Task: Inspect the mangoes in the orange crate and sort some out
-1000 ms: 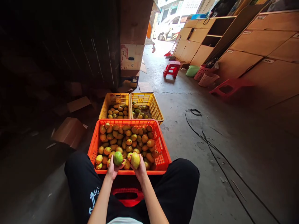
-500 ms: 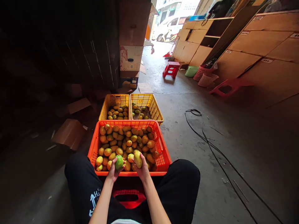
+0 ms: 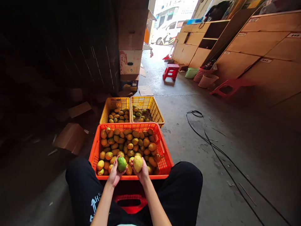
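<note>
My left hand (image 3: 114, 176) is closed around a green mango (image 3: 121, 164). Beside it, my right hand (image 3: 143, 174) grips a yellow mango (image 3: 138, 164), its fingers cupped along the side and underneath. Both hands are over the near part of a red plastic crate (image 3: 162, 153), which holds many yellow-orange mangoes (image 3: 129, 146) with some greenish ones. The fingers under each held fruit are partly hidden.
Behind the red crate stand two yellow crates, left (image 3: 103, 111) and right (image 3: 156, 111), with more mangoes. A black cable (image 3: 211, 144) lies across the floor on the right. Cardboard (image 3: 70, 138) lies left; a red stool (image 3: 171, 71) stands farther off.
Both mangoes stay in my hands. The yellow one has been turned and sits slightly lower; the green one has shifted a little to the right. The camera view has moved slightly.
</note>
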`<action>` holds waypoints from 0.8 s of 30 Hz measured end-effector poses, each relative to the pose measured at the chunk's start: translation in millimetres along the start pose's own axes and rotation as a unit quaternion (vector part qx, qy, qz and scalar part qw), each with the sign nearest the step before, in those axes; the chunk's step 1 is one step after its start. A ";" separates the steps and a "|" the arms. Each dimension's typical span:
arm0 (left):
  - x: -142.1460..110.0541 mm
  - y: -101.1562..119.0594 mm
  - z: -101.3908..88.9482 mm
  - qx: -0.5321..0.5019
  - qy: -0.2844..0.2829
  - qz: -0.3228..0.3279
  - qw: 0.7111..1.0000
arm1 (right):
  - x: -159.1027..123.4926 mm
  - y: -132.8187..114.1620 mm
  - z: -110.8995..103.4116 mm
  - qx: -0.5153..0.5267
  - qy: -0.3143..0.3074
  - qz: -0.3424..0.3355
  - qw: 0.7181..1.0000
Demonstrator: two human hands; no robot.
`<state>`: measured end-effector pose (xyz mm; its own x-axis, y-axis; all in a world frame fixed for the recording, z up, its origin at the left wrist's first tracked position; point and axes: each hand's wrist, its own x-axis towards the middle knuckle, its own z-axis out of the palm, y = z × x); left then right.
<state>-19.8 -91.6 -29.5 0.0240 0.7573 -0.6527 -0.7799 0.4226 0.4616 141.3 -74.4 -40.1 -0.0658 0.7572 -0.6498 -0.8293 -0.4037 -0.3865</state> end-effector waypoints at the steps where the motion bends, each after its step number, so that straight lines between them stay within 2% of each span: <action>1: -0.3 -0.8 -0.1 0.003 -0.001 -0.001 1.000 | -1.1 -1.0 0.1 -0.004 0.003 0.000 1.000; 5: 2.5 -6.9 -4.2 0.028 0.002 0.009 1.000 | -8.0 -0.3 0.1 -0.036 -0.004 -0.011 0.999; 9: 5.2 -10.5 -10.1 0.069 0.015 0.043 0.997 | -11.3 5.7 0.6 -0.073 -0.036 -0.056 0.995; 13: 4.7 -8.7 -11.3 0.054 0.032 0.045 0.997 | -8.3 6.4 -1.4 -0.087 -0.015 -0.089 0.992; 21: 13.2 -14.9 -13.1 0.009 0.054 -0.005 0.998 | -6.4 5.7 -5.8 -0.082 -0.032 -0.076 0.993; 24: 17.2 -19.5 -17.1 0.021 0.069 -0.012 0.997 | -6.2 5.6 -3.3 -0.075 -0.030 -0.038 0.996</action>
<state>-14.9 -95.3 -60.0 -0.0454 0.6721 -0.7391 -0.7531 0.4631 0.4673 138.9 -83.0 -40.3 -0.0426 0.8165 -0.5758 -0.7414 -0.4122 -0.5296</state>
